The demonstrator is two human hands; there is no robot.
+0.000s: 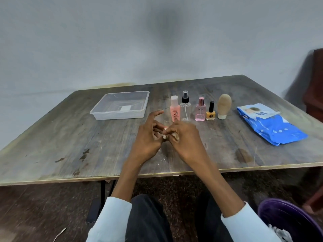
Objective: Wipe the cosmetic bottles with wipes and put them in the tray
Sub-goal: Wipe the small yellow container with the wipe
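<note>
Head view showed my left hand (148, 137) and right hand (183, 137) meeting over the desk (70, 137), fingers curled in a close grip on something small and pale (164, 135) pinched between them, the left forefinger sticking out loose; whether it was a wipe alone or a tiny bottle wrapped in one, I could not tell. To do this step well, I judged I should steady the item with one hand and rub with the other, turning it so every side got cleaned. Just beyond my knuckles stood the row of bottles: peach bottle (175, 110), clear spray bottle (185, 107), pink perfume (200, 110), yellow nail polish (210, 112), and tan rounded bottle (223, 106), all upright. To the left sat the clear tray (97, 114), holding no bottles yet; the blue wipes pack (272, 126) lay to the right.
</note>
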